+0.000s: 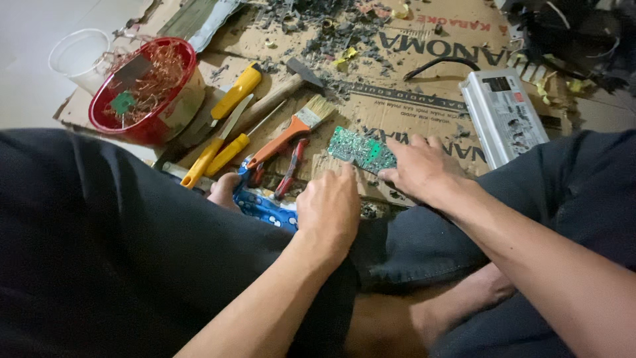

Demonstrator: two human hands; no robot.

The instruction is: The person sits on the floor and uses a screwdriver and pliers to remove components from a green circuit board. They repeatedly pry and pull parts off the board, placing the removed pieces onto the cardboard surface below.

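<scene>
A green circuit board (361,150) lies flat on the flattened cardboard sheet (397,99), just ahead of both hands. The right hand (424,171) rests on its near right end, fingers spread slightly and curled down, the fingertips pressing the board's edge. The left hand (329,207) sits just short of the board's near left corner, fingers folded under and pressed together; whether they pinch anything cannot be told from this angle.

Just left of the left hand's fingers lie red-handled pliers (289,171) and a paintbrush (296,128) with an orange handle. Beyond those, farther left, are a yellow utility knife (236,89), a yellow-handled screwdriver (228,153) and a hammer (285,87) with a wooden handle. A red bowl (147,89) holding tangled copper wire stands well to the left, with a clear plastic cup (78,56) behind it. To the right of the right hand's fingers, a silver metal power unit (503,116) rests on the cardboard. Dark debris (331,30) is scattered far ahead.
</scene>
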